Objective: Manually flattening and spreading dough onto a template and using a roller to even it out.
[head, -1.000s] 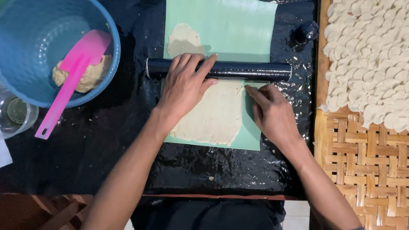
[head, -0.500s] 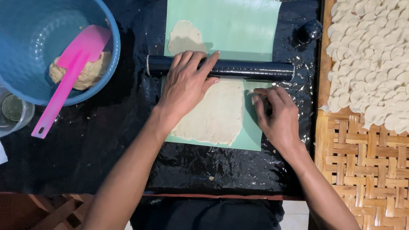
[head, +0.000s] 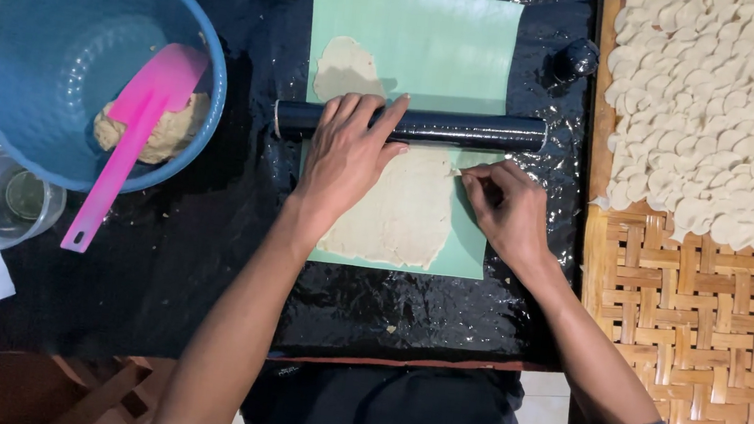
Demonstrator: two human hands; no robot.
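dough [head: 400, 210] on mat [head: 430, 42], bowl [head: 53, 33] left

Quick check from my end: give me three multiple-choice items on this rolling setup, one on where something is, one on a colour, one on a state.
1. Where does the left hand rest?
A. in the bowl
B. on the roller
C. on the woven tray

2. What colour is the spatula?
A. pink
B. yellow
C. white

3. What state is the dough under the hands in?
A. a round ball
B. cut into strips
C. a flat sheet

Answers:
1 B, the left palm and fingers lie over the black roller across the green mat.
2 A, the spatula leaning in the blue bowl is pink.
3 C, the dough is spread thin on the mat, with the right hand pinching at its edge.
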